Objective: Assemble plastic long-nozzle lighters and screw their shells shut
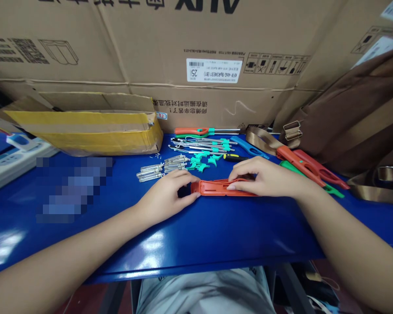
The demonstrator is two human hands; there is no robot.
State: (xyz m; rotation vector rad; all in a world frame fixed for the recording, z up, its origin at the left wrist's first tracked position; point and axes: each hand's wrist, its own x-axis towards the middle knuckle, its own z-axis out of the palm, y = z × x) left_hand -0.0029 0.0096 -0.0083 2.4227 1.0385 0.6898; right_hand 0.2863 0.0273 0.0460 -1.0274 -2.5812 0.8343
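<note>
Pinch grip: left hand (pixel 166 192) holds left end of red casing (pixel 214 188), its long axis running left to right over blue table (pixel 199 237), between the 2 hands. Right hand (pixel 264 176) grasps its right portion; neither hand is nearer.

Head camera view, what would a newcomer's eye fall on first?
Probably the orange shell, held between the left hand and right hand near the picture's middle. Then the small green pieces and thin metal rods on the blue table just beyond. Behind them rises the printed cardboard.
</note>
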